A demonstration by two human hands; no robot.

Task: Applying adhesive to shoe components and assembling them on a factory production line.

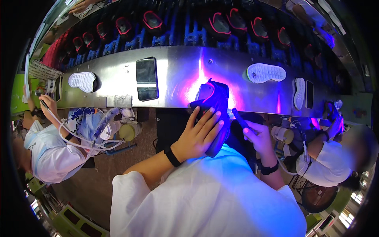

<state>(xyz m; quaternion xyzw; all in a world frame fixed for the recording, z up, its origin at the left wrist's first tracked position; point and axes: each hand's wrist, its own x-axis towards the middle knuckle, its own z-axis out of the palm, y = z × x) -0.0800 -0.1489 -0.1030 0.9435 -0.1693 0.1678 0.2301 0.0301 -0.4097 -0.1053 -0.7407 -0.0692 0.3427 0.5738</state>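
Note:
A dark shoe upper (218, 132) with a pink-glowing line round its edge leans against the metal bench's front edge, its toe pointing up and away. My left hand (200, 132) holds it from the left, fingers laid across its side. In my right hand (257, 136) is a slim dark pen-shaped tool (240, 120), its pale lit tip close to the upper's right side. Whether the tip touches the upper I cannot tell. Violet-blue light falls on the upper, the right hand and the bench around them.
On the metal bench (177, 67) lie a phone (147, 79), a white sole (82, 81) and another white sole (266, 73). Behind runs a rack with several dark uppers (152, 19). Co-workers sit left (55, 146) and right (327, 158), pale hoses (79, 138) near the left one.

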